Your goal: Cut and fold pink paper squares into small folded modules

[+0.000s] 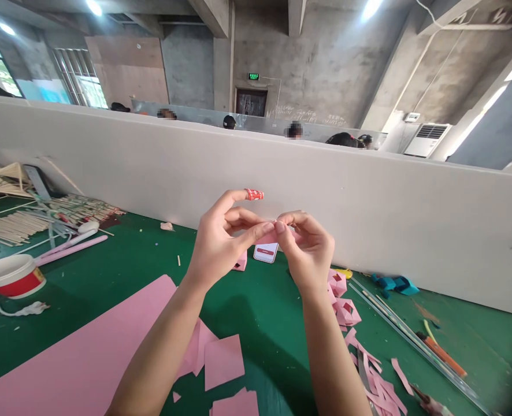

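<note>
My left hand point(219, 242) and my right hand point(310, 251) meet above the green table, thumbs side by side. Both pinch a small piece of pink paper point(262, 237), mostly hidden behind the fingers. A red patterned wrap point(255, 195) covers the tip of my raised left index finger. Behind the hands a phone point(265, 252) leans by the partition, with a pink folded paper shape point(241, 262) to its left. More folded pink shapes point(348, 312) stand beside my right wrist. Pink paper squares point(224, 362) and a large pink sheet point(86, 346) lie below my left forearm.
A white partition point(368, 202) borders the table's back. At left are a red-and-white paper cup point(15, 276), a glue gun point(85, 229) and thin sticks point(13, 229). Pink strips point(384, 387), blue folded paper point(405, 285) and an orange-handled tool point(445, 355) lie right.
</note>
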A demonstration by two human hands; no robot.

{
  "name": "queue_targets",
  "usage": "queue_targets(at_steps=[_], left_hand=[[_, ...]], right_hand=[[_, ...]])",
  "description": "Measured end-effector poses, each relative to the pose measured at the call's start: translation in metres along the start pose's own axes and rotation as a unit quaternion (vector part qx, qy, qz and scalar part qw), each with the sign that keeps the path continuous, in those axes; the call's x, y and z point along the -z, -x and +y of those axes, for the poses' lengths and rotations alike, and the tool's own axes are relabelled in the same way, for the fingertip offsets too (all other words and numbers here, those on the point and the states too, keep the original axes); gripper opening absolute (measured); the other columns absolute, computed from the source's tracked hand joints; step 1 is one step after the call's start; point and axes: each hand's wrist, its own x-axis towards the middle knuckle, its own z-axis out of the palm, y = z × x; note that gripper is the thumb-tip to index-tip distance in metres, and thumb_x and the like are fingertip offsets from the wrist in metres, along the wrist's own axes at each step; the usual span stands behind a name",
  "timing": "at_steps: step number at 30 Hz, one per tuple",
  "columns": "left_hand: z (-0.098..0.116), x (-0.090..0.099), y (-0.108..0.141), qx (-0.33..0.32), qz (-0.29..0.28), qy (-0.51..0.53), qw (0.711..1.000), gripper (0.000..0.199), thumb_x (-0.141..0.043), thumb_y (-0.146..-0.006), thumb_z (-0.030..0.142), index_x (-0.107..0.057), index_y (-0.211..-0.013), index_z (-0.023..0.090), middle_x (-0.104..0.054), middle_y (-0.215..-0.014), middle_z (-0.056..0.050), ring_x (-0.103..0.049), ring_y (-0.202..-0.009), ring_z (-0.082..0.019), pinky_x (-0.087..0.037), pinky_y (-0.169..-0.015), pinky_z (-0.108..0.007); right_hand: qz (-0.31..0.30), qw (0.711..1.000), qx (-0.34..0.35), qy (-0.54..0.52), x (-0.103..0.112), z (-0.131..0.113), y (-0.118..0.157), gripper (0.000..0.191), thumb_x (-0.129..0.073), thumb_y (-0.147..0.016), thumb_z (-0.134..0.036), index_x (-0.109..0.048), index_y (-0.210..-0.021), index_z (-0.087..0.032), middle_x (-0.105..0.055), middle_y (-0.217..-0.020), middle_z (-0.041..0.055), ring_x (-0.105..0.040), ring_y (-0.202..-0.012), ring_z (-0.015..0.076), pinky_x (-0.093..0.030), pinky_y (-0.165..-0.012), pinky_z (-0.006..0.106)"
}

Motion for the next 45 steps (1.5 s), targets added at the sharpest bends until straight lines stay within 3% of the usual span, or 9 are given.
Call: queue_targets(at_steps=[20, 24, 27, 29, 32, 34, 37, 41, 45], left_hand=[[-0.003, 0.005, 0.0, 0.012, -0.007, -0.011, 1.0, 0.053, -0.083, -0.075, 0.041, -0.061, -0.119, 0.022, -0.077, -0.082, -0.003, -0.077, -0.078, -0.023, -0.065, -0.076, -0.034], [-0.001, 0.004, 0.001, 0.015, -0.015, -0.011, 1.0, 0.047, -0.082, -0.078, 0.036, -0.062, -0.118, 0.022, -0.077, -0.083, -0.003, -0.077, -0.078, -0.021, -0.064, -0.076, -0.032], [-0.008, 0.003, -0.004, 0.014, -0.008, -0.024, 1.0, 0.04, -0.077, -0.082, 0.034, -0.062, -0.117, 0.022, -0.077, -0.084, -0.003, -0.076, -0.08, -0.021, -0.062, -0.077, -0.033], [-0.024, 0.002, -0.009, 0.013, 0.004, -0.048, 0.999, 0.036, -0.074, -0.084, 0.032, -0.062, -0.116, 0.022, -0.076, -0.085, -0.003, -0.075, -0.083, -0.02, -0.06, -0.08, -0.033], [-0.068, 0.006, -0.011, 0.047, 0.017, -0.091, 0.995, 0.032, -0.071, -0.084, 0.029, -0.062, -0.114, 0.021, -0.074, -0.082, -0.003, -0.073, -0.081, -0.019, -0.057, -0.079, -0.031], [-0.105, 0.012, -0.002, 0.106, 0.039, -0.071, 0.991, 0.035, -0.073, -0.08, 0.027, -0.061, -0.112, 0.019, -0.073, -0.08, -0.003, -0.072, -0.08, -0.018, -0.055, -0.077, -0.03], [-0.154, 0.024, 0.026, 0.237, 0.079, -0.009, 0.968, 0.038, -0.076, -0.076, 0.029, -0.06, -0.108, 0.017, -0.072, -0.081, -0.003, -0.07, -0.076, -0.019, -0.053, -0.07, -0.028], [-0.189, 0.037, 0.066, 0.294, 0.069, -0.006, 0.953, 0.038, -0.077, -0.075, 0.029, -0.061, -0.107, 0.015, -0.071, -0.078, -0.003, -0.068, -0.074, -0.018, -0.051, -0.068, -0.027], [-0.2, 0.04, 0.083, 0.273, 0.017, 0.005, 0.962, 0.04, -0.076, -0.078, 0.033, -0.058, -0.109, 0.017, -0.072, -0.089, -0.006, -0.07, -0.083, -0.019, -0.053, -0.075, -0.028]], right_hand=[[-0.026, 0.999, -0.02, 0.003, 0.002, 0.008, -0.002, 0.012, -0.07, -0.086, -0.031, -0.068, -0.078, -0.022, -0.066, -0.077, 0.0006, -0.06, -0.077, 0.0158, -0.053, -0.072, 0.029], [-0.026, 0.999, -0.021, -0.003, 0.002, 0.007, -0.001, 0.012, -0.069, -0.085, -0.031, -0.068, -0.077, -0.022, -0.065, -0.076, 0.0004, -0.06, -0.077, 0.0153, -0.054, -0.07, 0.028], [-0.023, 0.998, -0.053, -0.018, -0.002, 0.022, -0.005, 0.015, -0.07, -0.085, -0.035, -0.068, -0.078, -0.021, -0.066, -0.077, 0.0009, -0.061, -0.076, 0.0155, -0.054, -0.069, 0.028], [-0.02, 0.995, -0.087, -0.038, -0.007, 0.044, -0.007, 0.02, -0.07, -0.083, -0.039, -0.069, -0.08, -0.02, -0.068, -0.079, 0.0016, -0.063, -0.077, 0.0158, -0.054, -0.071, 0.028], [-0.026, 0.983, -0.174, -0.053, -0.021, 0.094, 0.001, 0.029, -0.07, -0.08, -0.046, -0.068, -0.084, -0.018, -0.069, -0.083, 0.0034, -0.064, -0.078, 0.0168, -0.054, -0.073, 0.029], [-0.057, 0.962, -0.259, -0.061, -0.031, 0.128, 0.017, 0.034, -0.069, -0.078, -0.051, -0.066, -0.085, -0.017, -0.068, -0.08, 0.0034, -0.063, -0.072, 0.016, -0.053, -0.066, 0.028], [-0.091, 0.947, -0.305, -0.055, -0.042, 0.165, 0.053, 0.034, -0.066, -0.078, -0.051, -0.063, -0.08, -0.017, -0.062, -0.068, 0.0011, -0.058, -0.06, 0.0138, -0.049, -0.057, 0.026], [-0.127, 0.938, -0.321, -0.019, -0.039, 0.185, 0.091, 0.028, -0.068, -0.074, -0.044, -0.063, -0.075, -0.017, -0.062, -0.066, 0.0004, -0.051, -0.052, 0.0115, -0.044, -0.046, 0.024], [-0.153, 0.937, -0.312, 0.028, -0.03, 0.187, 0.104, 0.022, -0.068, -0.073, -0.039, -0.065, -0.074, -0.018, -0.064, -0.066, 0.0002, -0.053, -0.054, 0.0133, -0.043, -0.048, 0.024]])
